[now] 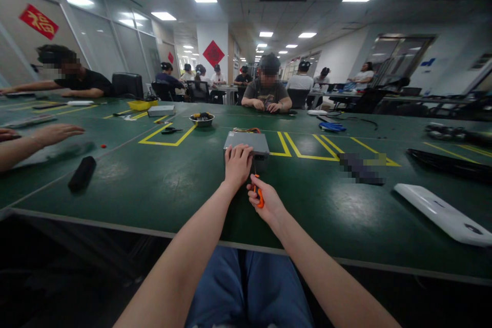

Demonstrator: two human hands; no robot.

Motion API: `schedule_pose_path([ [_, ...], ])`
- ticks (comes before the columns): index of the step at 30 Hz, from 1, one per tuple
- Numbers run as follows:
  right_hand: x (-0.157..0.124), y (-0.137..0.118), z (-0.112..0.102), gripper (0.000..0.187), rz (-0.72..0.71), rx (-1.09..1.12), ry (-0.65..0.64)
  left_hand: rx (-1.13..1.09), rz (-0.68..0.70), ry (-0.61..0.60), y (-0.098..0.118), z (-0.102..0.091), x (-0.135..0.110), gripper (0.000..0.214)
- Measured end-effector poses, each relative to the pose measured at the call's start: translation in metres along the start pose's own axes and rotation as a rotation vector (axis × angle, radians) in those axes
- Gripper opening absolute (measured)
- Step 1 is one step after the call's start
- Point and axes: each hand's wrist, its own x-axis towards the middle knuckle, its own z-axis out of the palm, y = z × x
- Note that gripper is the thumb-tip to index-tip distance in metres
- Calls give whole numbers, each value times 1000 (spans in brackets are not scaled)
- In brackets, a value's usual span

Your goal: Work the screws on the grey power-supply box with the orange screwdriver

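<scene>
A grey metal computer power supply (pixel 251 139) lies on the green table, with a bundle of coloured wires (pixel 249 130) at its far side. My left hand (pixel 237 166) rests on its near side, fingers bent over the top edge; the thumb is hard to make out. In my right hand (pixel 271 202) is a screwdriver with an orange and black handle (pixel 261 199), held in closed fingers. Its thin shaft points forward at the near face of the power supply, just right of my left hand. Whether the tip touches a screw is too small to tell.
A metal bowl (pixel 202 121) with small items and black pliers (pixel 171 130) lie beyond, to the left. A black case (pixel 82 173) sits left; a white device (pixel 442 212) lies right. Blue gloves (pixel 332 127) are farther back. A co-worker's hand (pixel 57 136) reaches in from the left; another person (pixel 266 92) sits opposite.
</scene>
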Motion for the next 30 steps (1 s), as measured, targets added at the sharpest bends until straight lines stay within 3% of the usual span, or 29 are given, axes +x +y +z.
schedule_pose_path([
  [8,-3,-9,2,35,67,-49,-20,6,-5,11,0,1,0,26],
  [14,0,-13,-4,18,13,-93,51,7,-2,10,1,0,0,26],
  [22,-1,-12,-9,33,20,-76,-62,4,-1,-4,1,-3,0,26],
  [30,4,-10,-13,21,-31,-96,-34,8,-10,-18,1,-2,0,27],
])
